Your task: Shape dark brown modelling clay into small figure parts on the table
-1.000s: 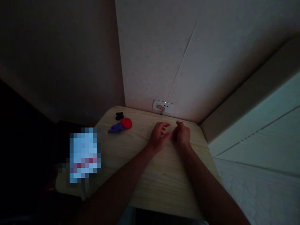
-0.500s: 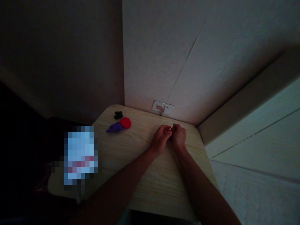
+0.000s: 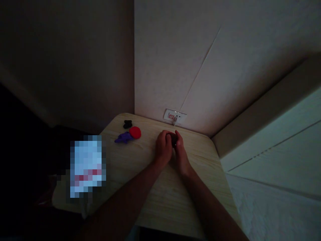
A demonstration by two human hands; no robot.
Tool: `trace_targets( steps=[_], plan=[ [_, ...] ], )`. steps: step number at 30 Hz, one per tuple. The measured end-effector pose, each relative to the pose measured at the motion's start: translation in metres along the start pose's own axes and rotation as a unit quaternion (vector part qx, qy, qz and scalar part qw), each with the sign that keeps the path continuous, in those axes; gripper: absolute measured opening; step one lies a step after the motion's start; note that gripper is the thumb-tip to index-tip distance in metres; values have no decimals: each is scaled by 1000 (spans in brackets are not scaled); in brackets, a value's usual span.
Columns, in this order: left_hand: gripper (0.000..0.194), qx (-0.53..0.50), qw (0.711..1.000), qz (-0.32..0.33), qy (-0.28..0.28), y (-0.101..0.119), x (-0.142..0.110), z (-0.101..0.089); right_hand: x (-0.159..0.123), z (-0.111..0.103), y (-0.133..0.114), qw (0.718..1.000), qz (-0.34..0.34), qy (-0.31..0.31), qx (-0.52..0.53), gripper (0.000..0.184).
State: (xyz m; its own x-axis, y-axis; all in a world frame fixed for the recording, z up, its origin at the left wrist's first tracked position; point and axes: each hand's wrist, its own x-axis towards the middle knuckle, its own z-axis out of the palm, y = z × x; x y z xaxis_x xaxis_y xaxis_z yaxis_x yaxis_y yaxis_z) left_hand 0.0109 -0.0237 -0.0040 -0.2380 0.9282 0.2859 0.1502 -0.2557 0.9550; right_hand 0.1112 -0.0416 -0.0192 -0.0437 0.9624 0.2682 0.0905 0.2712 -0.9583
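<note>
You have the dark brown lump [image 3: 172, 138] betw. your two hands, over the far part of the wooden table [image 3: 165, 194], in front of the wall socket [image 3: 171, 116]. Your L hand [image 3: 163, 147] is curled round it, w/ the thumb lying along its near side; your R hand [image 3: 181, 152] is cupped at the other side, but whether it presses or only supports, I cannot tell. The lump is small and partly hidden, so its material is not sure; it is prob. light and soft, like modelling clay, hence not very slippery and not brittle, but easy to dent. Better to hold it w/ flat palms or broad finger pads, approx. at the middle, and w/o pinching the edges. The purple figure [image 3: 124, 137], red disc [image 3: 135, 132] and black piece [image 3: 127, 124] lie to the left, well apart from your hands.
</note>
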Motion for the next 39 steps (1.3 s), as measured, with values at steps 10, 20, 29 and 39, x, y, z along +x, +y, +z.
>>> trace_targets(
  steps=[10,20,29,39],
  plan=[
    [42,-49,993,-105,-27,7,3,-3,-9,3,-8,998,-28,-59,-15,74],
    [26,-133,980,-118,-86,0,5,3,-2,-1,-9,998,-23,36,-51,66],
    [22,-169,970,-152,-84,-4,9,1,-4,4,-13,999,-20,30,-32,52],
    [19,-295,925,-230,-71,2,11,0,-3,1,-14,998,-60,0,-29,46]
  ],
)
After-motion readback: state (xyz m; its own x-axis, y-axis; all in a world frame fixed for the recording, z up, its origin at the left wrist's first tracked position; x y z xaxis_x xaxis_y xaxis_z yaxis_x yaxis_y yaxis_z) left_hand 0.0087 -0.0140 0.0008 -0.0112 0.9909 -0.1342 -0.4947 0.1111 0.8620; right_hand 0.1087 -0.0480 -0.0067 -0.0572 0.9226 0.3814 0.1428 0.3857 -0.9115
